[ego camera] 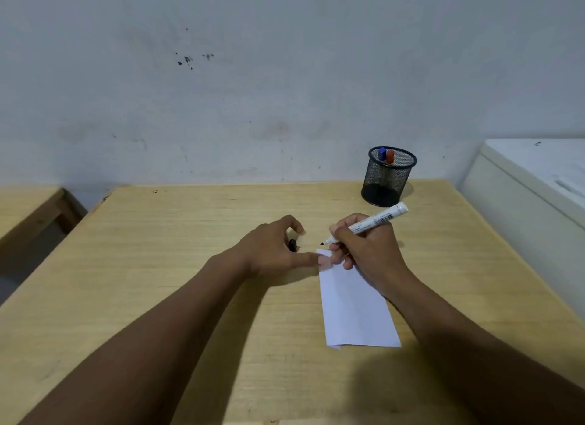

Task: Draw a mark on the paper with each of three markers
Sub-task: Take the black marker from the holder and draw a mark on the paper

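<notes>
A folded white paper (354,310) lies on the wooden table (190,235). My right hand (367,250) grips an uncapped white marker (376,220) with a black tip; the tip hovers just beyond the paper's far left corner. My left hand (275,250) holds the black cap (292,245) in its curled fingers, and its thumb presses the paper's far corner. A blue-capped marker (382,154) and a red-capped marker (390,155) stand in a black mesh cup (386,179) at the table's back right.
A white cabinet (531,197) stands close to the table's right edge. A second wooden table (28,209) sits at the left across a gap. A stained wall runs behind the table's far edge.
</notes>
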Demonstrator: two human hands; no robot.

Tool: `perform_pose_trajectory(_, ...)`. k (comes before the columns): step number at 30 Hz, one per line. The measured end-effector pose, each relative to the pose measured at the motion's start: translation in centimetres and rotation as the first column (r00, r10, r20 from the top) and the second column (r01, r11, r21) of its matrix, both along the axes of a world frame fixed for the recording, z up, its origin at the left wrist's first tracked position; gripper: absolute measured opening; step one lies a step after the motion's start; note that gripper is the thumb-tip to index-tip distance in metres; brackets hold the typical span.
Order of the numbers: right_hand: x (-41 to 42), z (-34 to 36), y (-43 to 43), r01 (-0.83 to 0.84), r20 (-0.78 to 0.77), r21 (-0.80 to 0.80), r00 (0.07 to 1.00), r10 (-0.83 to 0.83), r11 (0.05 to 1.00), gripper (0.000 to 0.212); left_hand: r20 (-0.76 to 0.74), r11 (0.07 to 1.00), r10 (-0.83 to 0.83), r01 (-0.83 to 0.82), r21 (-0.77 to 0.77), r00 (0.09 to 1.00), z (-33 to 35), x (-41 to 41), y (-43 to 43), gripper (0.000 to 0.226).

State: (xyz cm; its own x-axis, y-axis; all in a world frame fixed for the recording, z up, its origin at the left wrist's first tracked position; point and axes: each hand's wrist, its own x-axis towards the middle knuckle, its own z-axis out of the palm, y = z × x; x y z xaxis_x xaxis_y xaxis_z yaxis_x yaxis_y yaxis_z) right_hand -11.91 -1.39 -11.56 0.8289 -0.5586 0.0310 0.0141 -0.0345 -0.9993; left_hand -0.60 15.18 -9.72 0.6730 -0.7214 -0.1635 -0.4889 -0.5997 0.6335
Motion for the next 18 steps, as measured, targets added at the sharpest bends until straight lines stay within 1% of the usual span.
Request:
perform_pose_trajectory(2, -0.13, -0.22, 0.03, -0.002, -0.013, -0.073, 1.000, 0.001, 0.997, 0.012, 0.098, 0.996, -0.032, 0.024, 0.083, 0.995, -0.10, -0.47, -0.08, 0.097)
perform_pose_trajectory(4, -0.27, -0.36, 0.12, -0.007, -0.031, -0.143, 1.000, 0.002, 0.990, 0.013, 0.196, 0.989, -0.062, 0.033, 0.145, 0.979, -0.28, -0.88, -0.21, 0.106)
perform_pose_trajectory(7, -0.40, -0.53, 0.34, -0.008, -0.054, -0.215, 0.999, -0.003, 0.977, 0.014, 0.202, 0.986, -0.063, 0.030, 0.161, 0.977, -0.18, -1.05, -0.27, 0.106)
perform_pose_trajectory(12, -0.63, -0.62, 0.54, -0.021, -0.049, -0.260, 0.999, 0.008, 0.965, 0.014, 0.155, 0.986, -0.058, 0.033, 0.163, 0.986, 0.21, -1.19, -0.17, 0.105)
perform_pose_trajectory(18, -0.43, -0.71, 0.75, -0.024, -0.064, -0.329, 0.998, 0.003, 0.944, 0.013, 0.151, 0.985, -0.053, 0.027, 0.168, 0.987, 0.12, -1.18, -0.22, 0.106)
